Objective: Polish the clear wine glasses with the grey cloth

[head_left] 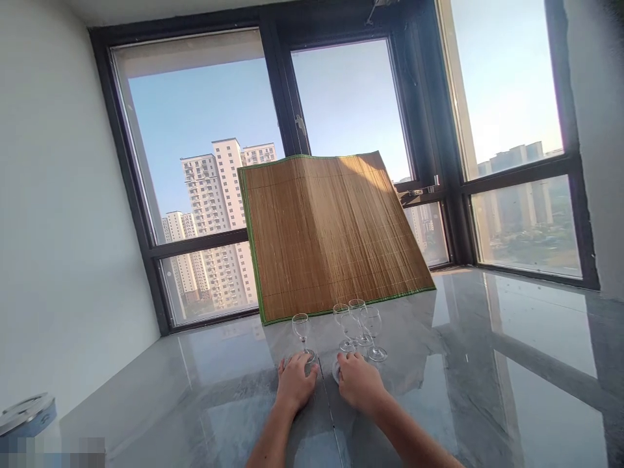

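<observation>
Glasses (350, 325) stand just beyond left hand (295, 383) and right hand (359, 382) (whether clamped, I can't tell).

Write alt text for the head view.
A person's left hand is near a lone stemmed glass, the right hand near a cluster of stemmed glasses, on a glossy gray surface. Behind, a brown mat stands before windows.

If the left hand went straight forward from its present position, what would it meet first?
Most likely the single stemmed glass, its foot just beyond the left hand; whether they already touch is unclear.
</observation>
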`<state>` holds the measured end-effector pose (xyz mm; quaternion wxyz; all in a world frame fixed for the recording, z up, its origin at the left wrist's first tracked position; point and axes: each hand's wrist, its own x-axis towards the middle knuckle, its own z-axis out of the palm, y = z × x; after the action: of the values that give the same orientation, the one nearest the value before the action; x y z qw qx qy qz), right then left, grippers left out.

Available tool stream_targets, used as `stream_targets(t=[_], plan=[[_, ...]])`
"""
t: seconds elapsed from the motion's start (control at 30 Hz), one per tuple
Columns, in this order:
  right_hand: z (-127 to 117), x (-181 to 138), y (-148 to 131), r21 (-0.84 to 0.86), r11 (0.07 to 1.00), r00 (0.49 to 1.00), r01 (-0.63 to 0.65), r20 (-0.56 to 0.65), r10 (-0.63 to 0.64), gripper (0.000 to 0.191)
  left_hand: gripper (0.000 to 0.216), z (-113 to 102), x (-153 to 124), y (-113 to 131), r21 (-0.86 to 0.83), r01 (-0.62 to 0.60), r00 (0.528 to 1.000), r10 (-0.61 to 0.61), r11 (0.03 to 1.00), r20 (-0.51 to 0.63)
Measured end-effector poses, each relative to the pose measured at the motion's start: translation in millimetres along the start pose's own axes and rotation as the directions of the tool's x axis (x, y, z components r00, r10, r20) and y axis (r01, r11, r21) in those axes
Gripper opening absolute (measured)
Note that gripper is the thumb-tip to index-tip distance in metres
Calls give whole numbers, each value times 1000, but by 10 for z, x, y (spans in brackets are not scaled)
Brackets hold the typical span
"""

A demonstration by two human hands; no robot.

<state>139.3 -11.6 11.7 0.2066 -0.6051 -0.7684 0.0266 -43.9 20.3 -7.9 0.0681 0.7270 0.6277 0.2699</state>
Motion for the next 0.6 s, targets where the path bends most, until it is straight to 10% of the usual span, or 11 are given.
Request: stream_targets(t=[0.4, 0.6], plan=[[-31, 10, 20, 31, 997, 996, 68, 54, -70, 38, 46, -33, 85, -10, -78, 109, 932, -129, 991, -339], [1, 10, 50, 199, 966, 983, 164, 50, -177, 63, 79, 67, 193, -52, -706, 10, 979, -149, 708, -137]])
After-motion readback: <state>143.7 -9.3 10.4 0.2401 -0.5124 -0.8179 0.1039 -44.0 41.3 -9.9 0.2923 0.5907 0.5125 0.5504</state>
